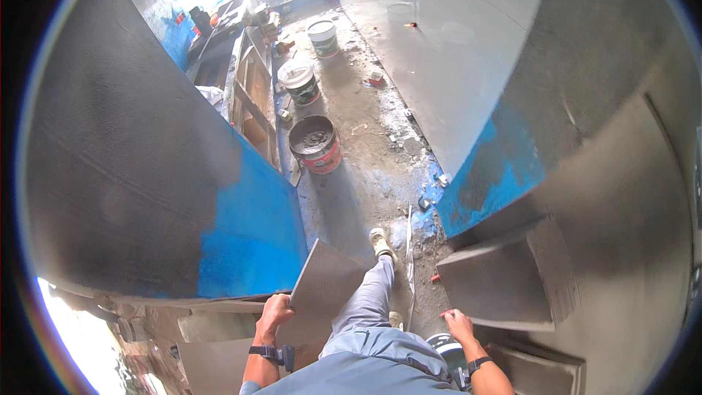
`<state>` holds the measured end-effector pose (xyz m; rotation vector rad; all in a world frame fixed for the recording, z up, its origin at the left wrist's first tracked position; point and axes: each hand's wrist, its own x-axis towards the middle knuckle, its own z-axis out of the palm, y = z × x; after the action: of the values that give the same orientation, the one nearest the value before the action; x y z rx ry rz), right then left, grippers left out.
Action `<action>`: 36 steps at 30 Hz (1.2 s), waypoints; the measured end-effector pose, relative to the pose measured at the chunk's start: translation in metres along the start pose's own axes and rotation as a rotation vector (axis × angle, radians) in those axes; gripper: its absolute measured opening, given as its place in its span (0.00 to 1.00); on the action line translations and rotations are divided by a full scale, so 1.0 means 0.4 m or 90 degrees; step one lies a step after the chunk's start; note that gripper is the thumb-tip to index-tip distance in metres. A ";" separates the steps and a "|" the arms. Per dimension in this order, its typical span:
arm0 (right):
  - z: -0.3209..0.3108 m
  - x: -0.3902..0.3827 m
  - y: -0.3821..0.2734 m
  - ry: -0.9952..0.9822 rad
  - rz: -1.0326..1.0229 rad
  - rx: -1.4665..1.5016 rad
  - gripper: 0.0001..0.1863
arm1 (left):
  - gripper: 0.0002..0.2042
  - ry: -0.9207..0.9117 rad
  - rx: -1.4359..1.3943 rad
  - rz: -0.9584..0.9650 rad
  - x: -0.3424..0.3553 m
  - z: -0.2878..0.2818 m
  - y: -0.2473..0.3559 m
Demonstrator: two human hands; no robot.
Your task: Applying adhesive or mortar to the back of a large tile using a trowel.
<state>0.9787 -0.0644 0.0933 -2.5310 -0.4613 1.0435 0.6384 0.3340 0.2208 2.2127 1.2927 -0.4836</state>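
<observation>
My left hand [276, 311] is closed on the edge of a large grey tile [322, 289], which stands tilted beside my left leg. At my right side, my right hand [460, 326] is closed with a small red piece [447, 314] at its fingertips; its kind is too small to make out. Below that hand is a bucket [447, 351], partly hidden by my shirt and arm. A stack of grey tiles [497, 281] leans to the right, near a second small red piece [436, 278] on the floor.
Ahead stands an open bucket [322, 157] of dark grey mix, with two lidded buckets [300, 82] [324, 38] beyond it. Blue-and-grey coated walls [252, 227] [497, 168] flank the passage. A wooden frame [252, 95] lines the left; rubble [398, 132] litters the floor.
</observation>
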 end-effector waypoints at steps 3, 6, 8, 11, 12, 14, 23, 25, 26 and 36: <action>-0.035 0.245 -0.118 -0.021 -0.043 0.009 0.22 | 0.11 -0.005 -0.010 0.007 0.138 -0.045 0.062; -0.092 0.443 -0.262 -0.114 -0.030 -0.040 0.22 | 0.10 -0.018 0.031 -0.001 0.267 -0.098 0.105; -0.124 0.541 -0.369 -0.130 -0.054 -0.078 0.22 | 0.08 0.027 0.006 0.016 0.370 -0.151 0.150; -0.219 0.724 -0.586 -0.141 -0.094 -0.085 0.23 | 0.07 0.025 -0.007 -0.008 0.500 -0.261 0.238; -0.260 0.762 -0.657 -0.125 -0.104 -0.058 0.23 | 0.07 0.027 -0.008 -0.007 0.542 -0.290 0.253; -0.268 0.888 -0.731 -0.077 -0.138 -0.051 0.21 | 0.07 0.035 -0.006 -0.019 0.629 -0.339 0.275; -0.379 1.462 -1.040 -0.088 -0.006 0.251 0.16 | 0.07 0.049 -0.002 -0.036 1.075 -0.533 0.411; -0.396 1.597 -1.088 -0.091 -0.016 0.229 0.16 | 0.07 0.039 -0.001 -0.049 1.211 -0.579 0.453; -0.401 1.665 -1.096 -0.093 -0.020 0.201 0.15 | 0.07 0.023 -0.007 -0.062 1.280 -0.600 0.474; -0.655 2.200 -1.503 -0.193 -0.052 0.013 0.19 | 0.09 0.029 -0.014 -0.095 1.835 -0.897 0.546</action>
<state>1.6651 0.7874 0.0038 -2.3216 -0.6261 1.3978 1.1958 0.9673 0.1637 2.1300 1.4866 -0.4742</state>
